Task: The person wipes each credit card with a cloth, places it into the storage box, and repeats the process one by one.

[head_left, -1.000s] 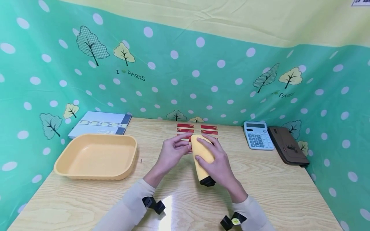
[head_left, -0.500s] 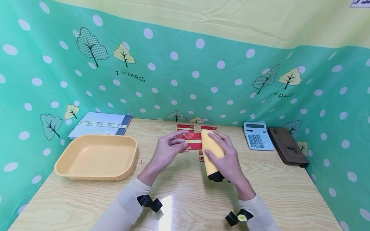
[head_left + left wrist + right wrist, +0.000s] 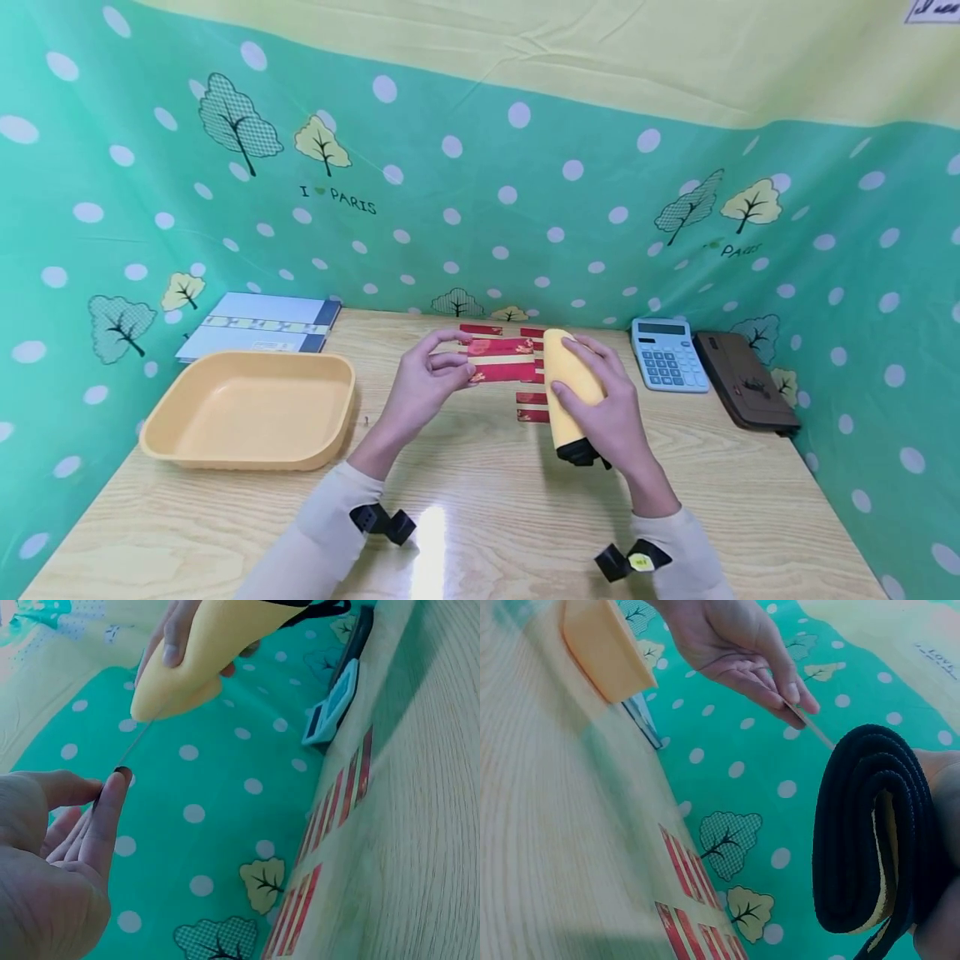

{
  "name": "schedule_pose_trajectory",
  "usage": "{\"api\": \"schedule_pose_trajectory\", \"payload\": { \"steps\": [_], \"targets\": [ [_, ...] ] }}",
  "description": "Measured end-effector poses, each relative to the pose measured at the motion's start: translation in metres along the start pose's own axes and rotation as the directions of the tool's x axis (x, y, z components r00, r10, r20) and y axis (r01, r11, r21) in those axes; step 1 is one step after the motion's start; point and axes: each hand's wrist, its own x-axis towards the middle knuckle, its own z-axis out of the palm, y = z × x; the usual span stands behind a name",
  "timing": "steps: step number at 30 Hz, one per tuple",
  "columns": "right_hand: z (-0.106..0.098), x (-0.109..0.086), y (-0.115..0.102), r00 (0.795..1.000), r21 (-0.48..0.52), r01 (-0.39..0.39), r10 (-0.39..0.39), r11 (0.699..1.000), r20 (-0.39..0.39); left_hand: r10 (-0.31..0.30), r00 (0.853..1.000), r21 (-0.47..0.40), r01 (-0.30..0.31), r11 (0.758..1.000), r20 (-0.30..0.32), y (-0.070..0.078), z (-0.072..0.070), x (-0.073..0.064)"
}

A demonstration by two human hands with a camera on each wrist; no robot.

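The left hand point(image 3: 426, 375) is pinching a red card point(image 3: 502, 361) between thumb and fingers, gripping it by the end nearer the tray point(image 3: 255, 408). The card is hovering above the table point(image 3: 750, 500), to the right of the tray, and is showing two red bands with a cream stripe between them to the head camera. Its far end is pointing away from the tray, toward a yellow roll point(image 3: 567, 387); whether the two are touching, one cannot tell.

The right hand point(image 3: 611, 408) is grasping that roll, its fingers curling round the side farther from the tray. The roll is also hanging above the table, to the right of both tray and card, and is leaning a little. Its lower end is showing black layers, wound one inside another, in the right wrist view.

More cards point(image 3: 532, 408) are lying on the table to the right of the tray, forming two columns, partly hidden by the held card and the roll. A blue book point(image 3: 258, 317) is lying just behind the tray. Well to the tray's right, a calculator point(image 3: 670, 354) is resting beside a brown wallet point(image 3: 748, 379). A green dotted curtain point(image 3: 420, 242) is hanging behind the tray. Pale sleeves point(image 3: 318, 533) are covering both forearms, to the tray's right.
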Motion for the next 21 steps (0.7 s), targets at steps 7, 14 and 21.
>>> {"api": "schedule_pose_trajectory", "payload": {
  "steps": [7, 14, 21],
  "targets": [
    [-0.0036, 0.0008, 0.0002, 1.0, 0.0, -0.01, 0.01, 1.0, -0.009, -0.006, 1.0, 0.049, 0.007, 0.999, -0.011, -0.0017, 0.0005, -0.0007],
    [-0.0051, 0.0008, 0.0008, 1.0, -0.003, -0.001, 0.0, 1.0, -0.019, 0.005, 1.0, 0.061, -0.006, 0.998, 0.015, -0.002, -0.0008, -0.0004],
    [-0.0056, 0.0013, 0.001, 1.0, 0.016, 0.011, -0.011, 1.0, -0.024, 0.023, 1.0, 0.064, -0.024, 0.998, 0.016, 0.0009, -0.0009, -0.0011]
  ]
}}
